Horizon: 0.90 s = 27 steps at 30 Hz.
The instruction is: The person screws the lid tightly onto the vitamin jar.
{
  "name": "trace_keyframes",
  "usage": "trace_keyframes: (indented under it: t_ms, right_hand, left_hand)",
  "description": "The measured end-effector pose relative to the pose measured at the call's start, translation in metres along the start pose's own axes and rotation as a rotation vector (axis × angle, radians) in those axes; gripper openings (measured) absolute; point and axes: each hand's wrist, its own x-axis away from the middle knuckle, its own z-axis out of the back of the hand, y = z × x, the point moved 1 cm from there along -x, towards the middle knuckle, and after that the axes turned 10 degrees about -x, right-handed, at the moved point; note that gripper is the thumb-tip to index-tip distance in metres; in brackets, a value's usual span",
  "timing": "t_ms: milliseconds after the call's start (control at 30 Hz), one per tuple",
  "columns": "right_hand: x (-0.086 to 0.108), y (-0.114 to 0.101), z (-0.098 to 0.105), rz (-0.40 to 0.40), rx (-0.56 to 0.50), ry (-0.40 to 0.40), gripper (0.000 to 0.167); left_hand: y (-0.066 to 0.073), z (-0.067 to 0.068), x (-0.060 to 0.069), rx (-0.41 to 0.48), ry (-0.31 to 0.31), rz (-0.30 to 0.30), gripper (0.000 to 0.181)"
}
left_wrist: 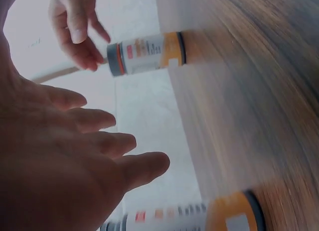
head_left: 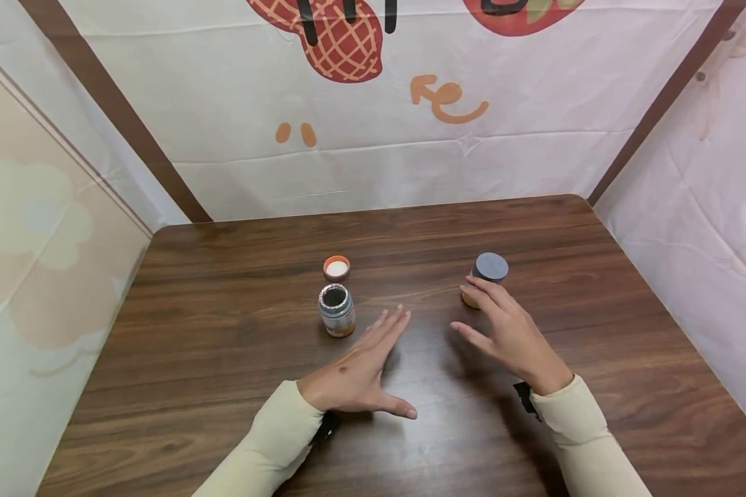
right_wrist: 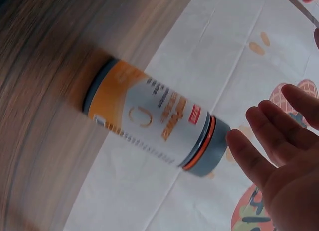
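An uncapped jar (head_left: 338, 319) with a grey, white and orange label stands upright on the wooden table, left of centre. Just behind it lies its likely lid (head_left: 336, 268), white inside with an orange rim. My left hand (head_left: 362, 376) hovers to the right of the uncapped jar, fingers straight and thumb spread, holding nothing. To the right, a second jar (right_wrist: 149, 116) stands upright with its grey lid (head_left: 490, 268) on. My right hand (head_left: 514, 335) is beside that capped jar, fingers extended near the lid; whether a fingertip touches it I cannot tell.
The brown wood-grain table (head_left: 236, 290) has rounded far corners. A white printed cloth (head_left: 373, 172) hangs behind its far edge, and more fabric (head_left: 690, 207) hangs along the right side. Pale sleeves cover both forearms, with a dark strap at each wrist.
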Motion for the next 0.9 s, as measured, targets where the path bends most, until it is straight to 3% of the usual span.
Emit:
trace_keyframes:
  t_ms: [300,600,900]
  right_hand:
    - [-0.014,-0.006,-0.014,-0.004,-0.002,-0.060,0.067]
    - [-0.025,-0.005,-0.021,-0.073,-0.015,-0.174,0.068]
    - [-0.036,-0.002,-0.030,-0.092,0.000,-0.245,0.069]
  left_hand:
    - [-0.009,0.010,0.034,0.026,0.051,0.019,0.126]
    - [-0.023,0.016,0.066,0.043,0.123,0.051,0.123]
    - [-0.038,0.020,0.090,0.028,0.189,0.128,0.121]
